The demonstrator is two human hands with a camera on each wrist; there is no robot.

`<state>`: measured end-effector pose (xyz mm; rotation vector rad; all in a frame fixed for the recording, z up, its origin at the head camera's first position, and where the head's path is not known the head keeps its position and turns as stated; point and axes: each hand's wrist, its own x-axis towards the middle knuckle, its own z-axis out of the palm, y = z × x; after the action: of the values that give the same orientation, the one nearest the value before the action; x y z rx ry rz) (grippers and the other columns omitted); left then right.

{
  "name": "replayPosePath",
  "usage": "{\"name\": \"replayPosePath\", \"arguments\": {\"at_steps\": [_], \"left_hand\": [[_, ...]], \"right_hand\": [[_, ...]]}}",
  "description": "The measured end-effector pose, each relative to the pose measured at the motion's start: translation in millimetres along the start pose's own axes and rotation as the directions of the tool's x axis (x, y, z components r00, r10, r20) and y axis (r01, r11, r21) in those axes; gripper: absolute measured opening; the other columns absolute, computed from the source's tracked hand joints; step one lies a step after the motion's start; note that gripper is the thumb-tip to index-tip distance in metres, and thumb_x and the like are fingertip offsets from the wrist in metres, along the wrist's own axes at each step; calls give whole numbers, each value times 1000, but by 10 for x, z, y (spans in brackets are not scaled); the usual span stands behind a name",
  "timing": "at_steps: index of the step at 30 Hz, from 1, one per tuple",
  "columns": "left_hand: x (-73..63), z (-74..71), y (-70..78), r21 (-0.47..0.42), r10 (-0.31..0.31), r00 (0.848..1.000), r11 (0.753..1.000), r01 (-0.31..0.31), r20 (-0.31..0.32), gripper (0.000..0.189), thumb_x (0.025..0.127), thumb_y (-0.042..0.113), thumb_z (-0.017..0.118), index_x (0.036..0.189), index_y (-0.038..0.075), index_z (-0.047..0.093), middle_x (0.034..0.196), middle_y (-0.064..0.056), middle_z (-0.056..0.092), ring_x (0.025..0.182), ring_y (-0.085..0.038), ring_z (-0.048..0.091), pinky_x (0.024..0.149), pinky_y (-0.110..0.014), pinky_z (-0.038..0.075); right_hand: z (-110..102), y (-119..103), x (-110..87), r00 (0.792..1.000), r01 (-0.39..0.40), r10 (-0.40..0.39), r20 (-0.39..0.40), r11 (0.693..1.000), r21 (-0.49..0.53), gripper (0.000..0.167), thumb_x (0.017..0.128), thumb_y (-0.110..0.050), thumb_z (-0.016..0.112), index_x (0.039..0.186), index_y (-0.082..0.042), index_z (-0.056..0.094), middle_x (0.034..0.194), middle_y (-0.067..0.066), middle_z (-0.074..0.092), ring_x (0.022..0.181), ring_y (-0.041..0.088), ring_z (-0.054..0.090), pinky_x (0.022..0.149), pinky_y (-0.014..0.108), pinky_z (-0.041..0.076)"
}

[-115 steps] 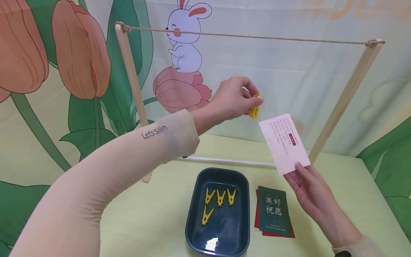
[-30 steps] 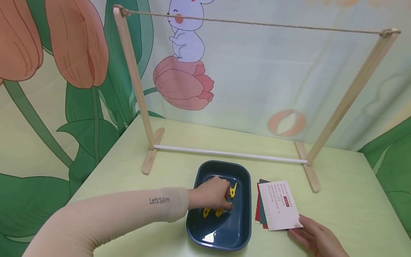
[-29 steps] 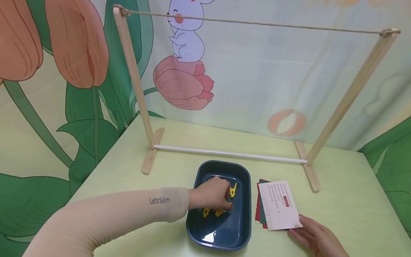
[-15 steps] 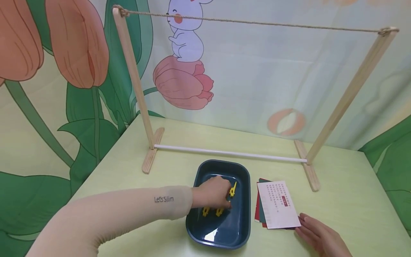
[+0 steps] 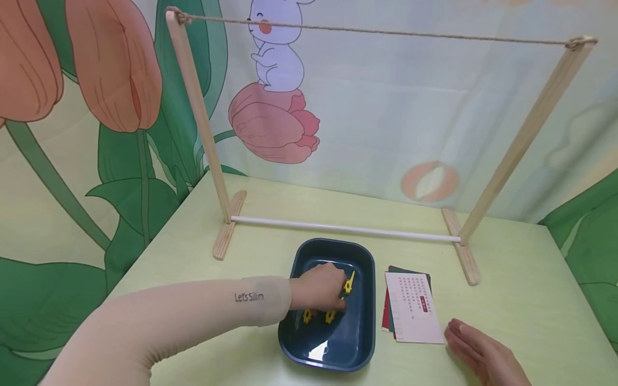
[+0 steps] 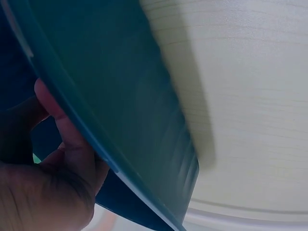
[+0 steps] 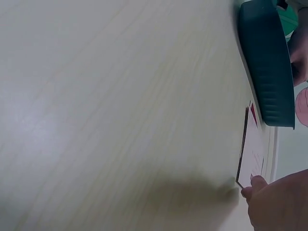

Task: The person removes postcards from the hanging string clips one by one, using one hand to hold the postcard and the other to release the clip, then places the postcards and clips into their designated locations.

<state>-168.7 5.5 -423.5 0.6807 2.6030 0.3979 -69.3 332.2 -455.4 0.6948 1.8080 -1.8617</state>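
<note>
My left hand (image 5: 321, 287) reaches down into the dark blue tray (image 5: 316, 360), fingers bent. Yellow clothespins show around it: one (image 5: 348, 285) by the index finger, one (image 5: 330, 316) below the thumb, one (image 5: 307, 316) under the palm. The left wrist view shows the hand (image 6: 53, 178) behind the tray wall (image 6: 120, 91); I cannot tell if it pinches a clothespin. A white printed card (image 5: 417, 316) lies on the stack of cards, its red and green edges (image 5: 386, 316) peeking out. My right hand (image 5: 485, 351) lies beside the card's lower right corner, fingers straight.
Behind the tray stands a wooden frame with two posts (image 5: 199, 102), a white bottom rod (image 5: 347, 229) and a twine line (image 5: 386, 32) strung across its top. A printed curtain (image 5: 367, 107) hangs behind the pale table (image 5: 203, 321).
Earlier, the left hand held a yellow clothespin aloft and the right hand held up the white card. The card then came down onto the stack; the right hand has drawn slightly away from it.
</note>
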Motion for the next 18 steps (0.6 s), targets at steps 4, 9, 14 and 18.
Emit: {"name": "replayPosePath", "arguments": {"at_steps": [4,9,14,18], "left_hand": [[-18,-18,9,69,20,1000,997,-18,-17,26,95,31,84,93,7,73,72,0,63,48,-8,62,49,-19,53],[-3,-13,1,169,47,998,985,-39,-42,28,94,33,84,99,7,77,83,-3,63,65,-10,61,61,-22,56],[35,5,-43,212,40,998,977,-27,-56,28,92,33,85,100,7,78,88,-3,68,70,-12,61,65,-24,58],[29,-29,-66,204,51,997,978,-38,-58,29,92,33,86,102,8,77,88,-2,68,71,-11,60,65,-23,55]], "right_hand": [[15,-5,1,1000,18,-18,2,1000,-6,71,118,-39,38,166,8,15,173,30,19,159,41,29,119,38,43],[47,-19,19,1000,24,-24,-5,1000,-10,68,118,-37,36,166,9,17,172,31,22,158,41,32,116,34,47],[63,-13,29,1000,30,-30,5,1000,-11,69,119,-38,35,165,11,19,171,33,22,157,43,31,116,35,48],[74,-22,35,999,31,-30,11,999,-20,67,119,-38,31,165,10,19,170,33,23,157,43,31,116,36,48]]}}
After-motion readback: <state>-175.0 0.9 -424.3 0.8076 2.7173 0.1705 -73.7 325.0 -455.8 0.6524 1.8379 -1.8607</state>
